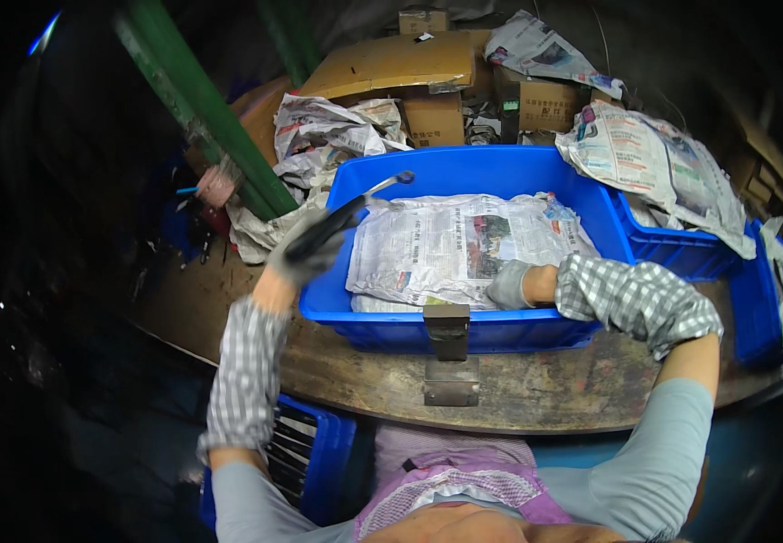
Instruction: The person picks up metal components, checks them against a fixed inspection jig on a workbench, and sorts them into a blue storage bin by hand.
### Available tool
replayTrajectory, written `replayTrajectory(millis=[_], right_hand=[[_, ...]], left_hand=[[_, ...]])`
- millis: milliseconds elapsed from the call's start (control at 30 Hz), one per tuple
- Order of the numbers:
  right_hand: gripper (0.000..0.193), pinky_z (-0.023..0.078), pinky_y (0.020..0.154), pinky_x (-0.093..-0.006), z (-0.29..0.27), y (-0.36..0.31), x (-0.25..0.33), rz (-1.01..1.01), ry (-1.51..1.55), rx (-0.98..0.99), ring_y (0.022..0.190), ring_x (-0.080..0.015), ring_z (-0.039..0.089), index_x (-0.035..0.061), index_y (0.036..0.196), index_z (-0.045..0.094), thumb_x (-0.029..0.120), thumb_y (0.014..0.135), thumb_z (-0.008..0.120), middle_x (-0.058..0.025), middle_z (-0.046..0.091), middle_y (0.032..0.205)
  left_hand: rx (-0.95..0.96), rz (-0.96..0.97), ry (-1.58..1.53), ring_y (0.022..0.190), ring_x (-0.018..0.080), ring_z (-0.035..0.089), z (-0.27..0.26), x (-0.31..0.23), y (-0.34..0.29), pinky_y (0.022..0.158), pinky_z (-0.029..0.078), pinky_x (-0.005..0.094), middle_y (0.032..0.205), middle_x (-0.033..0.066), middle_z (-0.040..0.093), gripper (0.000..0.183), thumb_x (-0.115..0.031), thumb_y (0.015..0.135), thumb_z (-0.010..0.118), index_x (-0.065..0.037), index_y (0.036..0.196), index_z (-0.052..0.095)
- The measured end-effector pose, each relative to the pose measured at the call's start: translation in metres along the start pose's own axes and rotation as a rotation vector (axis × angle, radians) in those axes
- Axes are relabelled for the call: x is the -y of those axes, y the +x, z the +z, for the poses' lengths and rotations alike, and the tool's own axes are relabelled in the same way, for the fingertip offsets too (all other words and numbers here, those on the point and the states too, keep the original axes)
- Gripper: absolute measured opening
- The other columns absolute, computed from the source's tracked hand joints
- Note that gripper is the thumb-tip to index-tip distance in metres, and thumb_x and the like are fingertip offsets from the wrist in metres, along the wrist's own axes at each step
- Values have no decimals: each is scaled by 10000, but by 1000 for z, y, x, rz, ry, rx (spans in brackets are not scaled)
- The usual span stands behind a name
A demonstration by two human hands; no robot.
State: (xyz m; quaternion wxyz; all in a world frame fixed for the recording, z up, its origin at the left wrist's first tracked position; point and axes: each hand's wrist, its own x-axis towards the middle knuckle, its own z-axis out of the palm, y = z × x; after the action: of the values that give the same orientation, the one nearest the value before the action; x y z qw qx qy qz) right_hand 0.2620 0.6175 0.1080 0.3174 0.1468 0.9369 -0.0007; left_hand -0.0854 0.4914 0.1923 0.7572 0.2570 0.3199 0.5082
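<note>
One tool (348, 214) is in our left hand (303, 257), its black handle pointing up and to the right and its bright metal end seeming to finish in a ring. The gloved fingers are closed around the handle, though blur hides their exact placing, and we see them by the left wall of the blue bin (464, 159). We judge the tool stiff and fairly light, with a hard handle that may slide a little in a gloved palm; the best hold is around the middle of that handle, clear of the metal end.

Our right hand (507, 286) reaches over the front rim onto the newspaper (427, 240), which lies spread and wrinkled inside the bin. Its gloved fingers touch the sheet near the front, but we cannot tell how far open they are or whether they pinch any of it. The paper looks light, soft and easily torn, so we would take it by an edge or press it with a flat palm. What lies beneath is hidden.

The bin rests on the worn desk (545, 389), just behind a metal bracket (446, 330), with a second bin (681, 246) at its right.
</note>
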Motion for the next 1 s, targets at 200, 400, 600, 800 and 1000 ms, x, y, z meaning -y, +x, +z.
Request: replayTrajectory(millis=[200, 400, 600, 800, 1000], right_hand=[[337, 565, 779, -461, 20, 7, -12, -68, 85, -126, 929, -369, 713, 72, 1061, 740, 234, 783, 641, -162, 739, 1007], [425, 543, 769, -418, 14, 18, -27, -93, 265, -83, 880, -319, 705, 121, 1065, 756, 383, 736, 812, -109, 753, 971], [447, 535, 721, -403, 15, 18, -44, -41, 404, -138, 802, -280, 704, 89, 1008, 771, 370, 675, 872, -110, 758, 892], [457, 546, 673, -385, -28, -22, -72, 5, 346, -607, 718, -297, 696, 93, 1032, 767, 404, 699, 812, -160, 734, 816], [433, 555, 763, -402, -61, -52, -71, 119, 455, -791, 828, -335, 709, 75, 1099, 735, 246, 701, 743, -192, 732, 915]], left_hand=[[-223, 586, -120, 555, 95, 464, -6, 77, -168, 439, 384, 223, 697, 16, 494, 615, -303, 963, 601, 99, 1388, 413], [-1109, 419, 793, 408, 38, 423, -94, 161, -171, 367, 283, 249, 581, -52, 508, 424, -271, 910, 735, 11, 1214, 646], [-1244, 109, 1386, 900, 297, 727, -132, 209, -111, 795, 550, 393, 998, 194, 738, 441, -325, 801, 778, -35, 1123, 697], [-1417, 500, 1450, 1003, 333, 702, -57, 119, -111, 892, 550, 372, 1125, 193, 710, 413, -166, 894, 701, -33, 1277, 625], [-575, 773, 2046, 1296, 355, 536, 59, 72, -18, 1089, 433, 419, 1415, 185, 544, 952, -195, 697, 873, 2, 1485, 375]])
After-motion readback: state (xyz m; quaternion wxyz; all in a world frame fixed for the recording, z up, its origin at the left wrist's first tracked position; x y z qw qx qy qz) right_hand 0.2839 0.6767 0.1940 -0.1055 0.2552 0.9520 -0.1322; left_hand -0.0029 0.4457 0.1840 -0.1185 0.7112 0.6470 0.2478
